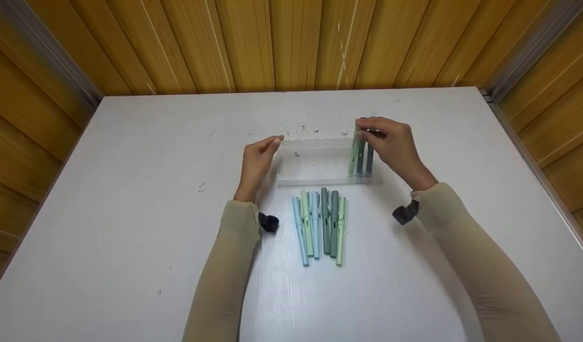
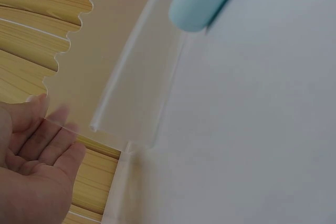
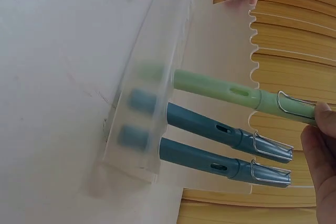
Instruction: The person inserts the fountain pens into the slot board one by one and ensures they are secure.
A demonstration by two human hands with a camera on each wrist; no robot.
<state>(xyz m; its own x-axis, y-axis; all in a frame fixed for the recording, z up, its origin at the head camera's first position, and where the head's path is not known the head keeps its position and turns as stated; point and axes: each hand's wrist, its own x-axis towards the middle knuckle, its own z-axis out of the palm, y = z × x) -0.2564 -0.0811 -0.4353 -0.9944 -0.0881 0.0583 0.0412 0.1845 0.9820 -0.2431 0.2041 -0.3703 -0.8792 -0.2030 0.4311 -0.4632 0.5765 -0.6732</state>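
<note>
A translucent pen stand (image 1: 315, 182) with a scalloped back edge stands on the white table. My left hand (image 1: 261, 161) pinches the upper left corner of its back panel; the left wrist view shows finger and thumb at that corner (image 2: 52, 109). My right hand (image 1: 391, 142) pinches the cap end of a light green pen (image 3: 215, 88), whose lower end sits behind the stand's frosted front strip. Beside it, two dark teal pens (image 3: 226, 132) stand in the stand, clips toward the cap ends. In front of the stand, several light blue, light green and dark green pens (image 1: 325, 223) lie in a row.
The white table (image 1: 144, 228) carries small dark marks. Yellow wood-look panels (image 1: 291, 42) rise behind it and on both sides. A small black wrist camera (image 1: 268, 222) hangs at the left cuff, and another black camera (image 1: 405, 213) at the right cuff.
</note>
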